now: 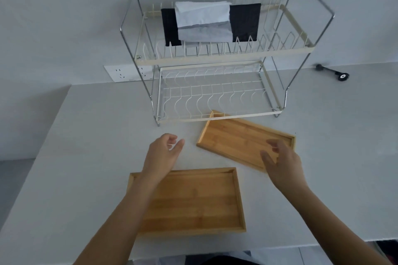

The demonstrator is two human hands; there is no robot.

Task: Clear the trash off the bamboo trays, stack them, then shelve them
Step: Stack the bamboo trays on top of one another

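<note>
With both hands, left [163, 153] and right [281, 162], open and empty above the grey desk [90, 135], the smaller rectangular bamboo tray [234, 137], angled against the white wire rack [215, 92], could snag its lower rail when lifted toward the larger bamboo tray [193, 202].

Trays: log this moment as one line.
far tray: bare, angled, by rack | near tray: bare | left hand: open, empty | right hand: open over far tray | stacking: not yet

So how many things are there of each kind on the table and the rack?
Bamboo trays: 2, the near tray and the far tray
Wire racks: 1
Black cloths: 2, and
White cloths: 1
Black tool: 1
Total: 7
</note>
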